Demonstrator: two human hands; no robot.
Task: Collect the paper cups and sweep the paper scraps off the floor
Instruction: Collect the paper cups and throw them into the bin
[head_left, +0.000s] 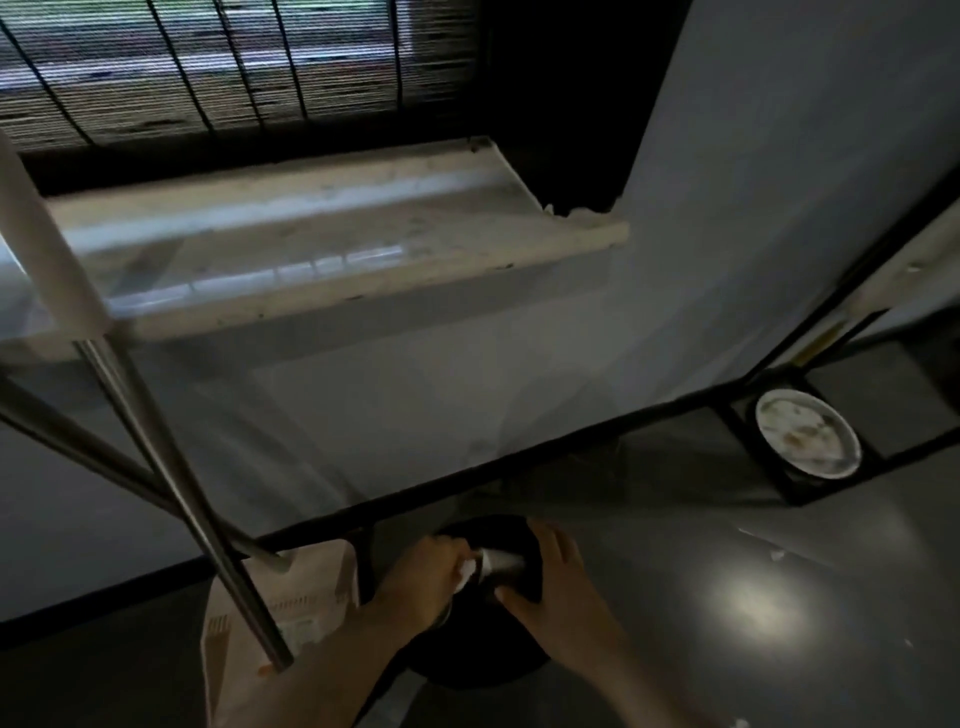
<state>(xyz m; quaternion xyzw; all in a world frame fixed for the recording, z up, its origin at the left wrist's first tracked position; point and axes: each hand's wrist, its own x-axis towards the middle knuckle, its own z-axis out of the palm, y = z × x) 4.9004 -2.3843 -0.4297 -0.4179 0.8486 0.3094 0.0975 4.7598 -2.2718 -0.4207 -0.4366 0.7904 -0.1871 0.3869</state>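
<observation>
Down low, the left hand (426, 574) is pinching a paper cup (503, 563) and white scrap (466, 574) over the black bin (483, 670), while the right hand (553, 577) is gripping its rim

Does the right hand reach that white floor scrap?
Probably yes: only bare floor lies between the right hand and the paper scrap, but it must let go of the black bin first.
</observation>
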